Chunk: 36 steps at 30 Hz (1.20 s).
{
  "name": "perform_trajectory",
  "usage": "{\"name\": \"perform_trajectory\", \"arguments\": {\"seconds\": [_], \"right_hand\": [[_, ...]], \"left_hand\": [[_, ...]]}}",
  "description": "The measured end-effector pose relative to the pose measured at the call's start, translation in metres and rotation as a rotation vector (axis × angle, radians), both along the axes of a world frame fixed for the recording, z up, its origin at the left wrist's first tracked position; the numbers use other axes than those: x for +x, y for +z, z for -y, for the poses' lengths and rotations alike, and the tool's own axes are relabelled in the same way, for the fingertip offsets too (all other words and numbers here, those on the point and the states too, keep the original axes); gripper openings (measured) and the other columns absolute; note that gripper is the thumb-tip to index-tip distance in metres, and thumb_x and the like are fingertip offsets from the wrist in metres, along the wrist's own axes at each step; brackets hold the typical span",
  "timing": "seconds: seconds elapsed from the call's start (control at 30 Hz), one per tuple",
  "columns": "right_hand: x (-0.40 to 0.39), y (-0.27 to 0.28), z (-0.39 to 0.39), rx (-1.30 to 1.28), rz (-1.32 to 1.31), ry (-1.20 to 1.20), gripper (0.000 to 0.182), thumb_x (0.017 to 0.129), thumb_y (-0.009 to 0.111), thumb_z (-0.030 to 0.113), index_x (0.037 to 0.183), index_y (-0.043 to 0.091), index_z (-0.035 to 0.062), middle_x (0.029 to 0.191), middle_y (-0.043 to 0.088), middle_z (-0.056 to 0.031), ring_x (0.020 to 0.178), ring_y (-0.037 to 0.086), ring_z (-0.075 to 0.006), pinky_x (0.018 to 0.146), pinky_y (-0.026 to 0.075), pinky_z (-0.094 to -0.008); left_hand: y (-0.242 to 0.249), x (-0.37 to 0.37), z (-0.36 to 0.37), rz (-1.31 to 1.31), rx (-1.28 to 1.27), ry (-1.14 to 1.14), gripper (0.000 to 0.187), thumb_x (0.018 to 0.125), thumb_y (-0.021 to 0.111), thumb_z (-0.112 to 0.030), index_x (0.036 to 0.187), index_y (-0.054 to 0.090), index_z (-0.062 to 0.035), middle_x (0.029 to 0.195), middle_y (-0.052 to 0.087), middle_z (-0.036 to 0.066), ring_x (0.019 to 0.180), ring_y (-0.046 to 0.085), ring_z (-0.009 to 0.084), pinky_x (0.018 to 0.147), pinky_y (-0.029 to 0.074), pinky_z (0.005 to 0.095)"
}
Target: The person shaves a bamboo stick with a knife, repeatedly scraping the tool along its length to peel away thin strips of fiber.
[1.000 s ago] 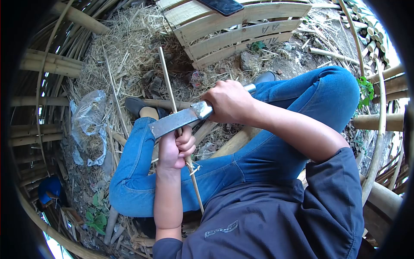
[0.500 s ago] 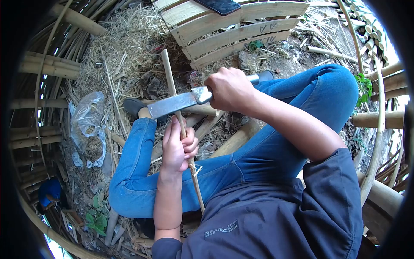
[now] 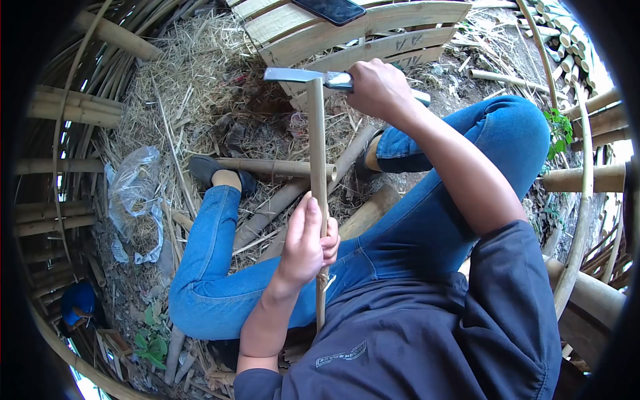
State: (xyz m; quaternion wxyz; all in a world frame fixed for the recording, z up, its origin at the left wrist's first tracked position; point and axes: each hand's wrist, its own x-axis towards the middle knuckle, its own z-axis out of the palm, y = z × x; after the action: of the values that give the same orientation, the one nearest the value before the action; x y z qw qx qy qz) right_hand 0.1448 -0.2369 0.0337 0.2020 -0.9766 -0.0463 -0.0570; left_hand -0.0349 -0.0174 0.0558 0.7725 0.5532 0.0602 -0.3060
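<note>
Clamping its fingers around a long, pale bamboo strip (image 3: 317,147), the left hand (image 3: 303,249) is holding it, far end overlapping a straight-bladed grey metal knife (image 3: 288,75) that the right hand's (image 3: 378,91) fingers are gripping.

Phone (image 3: 333,9) on slatted crate (image 3: 407,37); plastic bag (image 3: 135,183).

The ground (image 3: 449,85) was littered with dry straw (image 3: 190,73), spread most thickly toward the upper left. A crumpled clear plastic bag (image 3: 135,193) had been left on it at the left. Near the middle, bamboo poles (image 3: 273,168) were laid at angles. A slatted wooden crate (image 3: 360,25) was set at the top, a dark phone (image 3: 330,10) placed on its slats; cut bamboo (image 3: 567,48) was piled at the upper right.
</note>
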Motion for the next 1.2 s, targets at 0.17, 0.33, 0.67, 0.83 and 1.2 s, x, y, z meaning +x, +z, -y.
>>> {"name": "perform_trajectory", "arguments": {"seconds": [0.17,0.33,0.67,0.83,1.2], "right_hand": [[-0.003,-0.004,-0.001,0.171,-0.018,-0.040,0.030,0.088,0.068,0.031,0.086,0.074,0.0010,0.078,0.071,-0.0232,0.075,0.071,-0.0398,0.072,0.057,-0.0468],[-0.026,0.041,-0.016,0.374,-0.155,0.129,0.037,0.088,0.072,0.035,0.083,0.074,-0.0022,0.069,0.069,-0.0209,0.068,0.071,-0.0352,0.070,0.057,-0.0437],[-0.057,0.016,-0.041,0.125,-0.126,0.437,0.034,0.079,0.076,0.038,0.077,0.071,0.0046,0.073,0.070,-0.0186,0.074,0.071,-0.0393,0.071,0.059,-0.0474],[-0.061,0.007,-0.047,0.125,-0.122,0.480,0.031,0.077,0.077,0.034,0.075,0.069,0.0038,0.069,0.068,-0.0164,0.070,0.070,-0.0373,0.068,0.057,-0.0470],[-0.071,-0.001,-0.057,0.033,-0.098,0.486,0.022,0.074,0.074,0.026,0.079,0.071,0.0046,0.071,0.069,-0.0190,0.071,0.071,-0.0388,0.069,0.059,-0.0483]], "left_hand": [[-0.013,0.022,-0.021,-0.009,-0.001,0.134,0.032,0.112,0.030,-0.041,0.099,0.043,-0.0150,0.056,0.030,-0.005,0.040,0.024,0.0029,0.033,0.019,0.0201],[-0.016,0.033,-0.031,-0.012,0.020,0.212,0.028,0.112,0.034,-0.038,0.100,0.045,-0.0145,0.058,0.032,-0.006,0.043,0.025,0.0020,0.036,0.021,0.0190],[-0.028,0.046,-0.048,0.111,0.047,0.344,0.029,0.110,0.042,-0.037,0.108,0.053,-0.0103,0.063,0.036,-0.006,0.048,0.030,0.0007,0.040,0.024,0.0178],[-0.025,0.046,-0.051,0.105,-0.017,0.377,0.028,0.110,0.043,-0.035,0.106,0.054,-0.0103,0.064,0.036,-0.005,0.049,0.030,0.0014,0.040,0.024,0.0178],[-0.029,0.045,-0.047,0.144,0.093,0.385,0.020,0.110,0.044,-0.029,0.104,0.051,-0.0114,0.068,0.037,-0.005,0.051,0.031,0.0011,0.042,0.025,0.0178]]}}
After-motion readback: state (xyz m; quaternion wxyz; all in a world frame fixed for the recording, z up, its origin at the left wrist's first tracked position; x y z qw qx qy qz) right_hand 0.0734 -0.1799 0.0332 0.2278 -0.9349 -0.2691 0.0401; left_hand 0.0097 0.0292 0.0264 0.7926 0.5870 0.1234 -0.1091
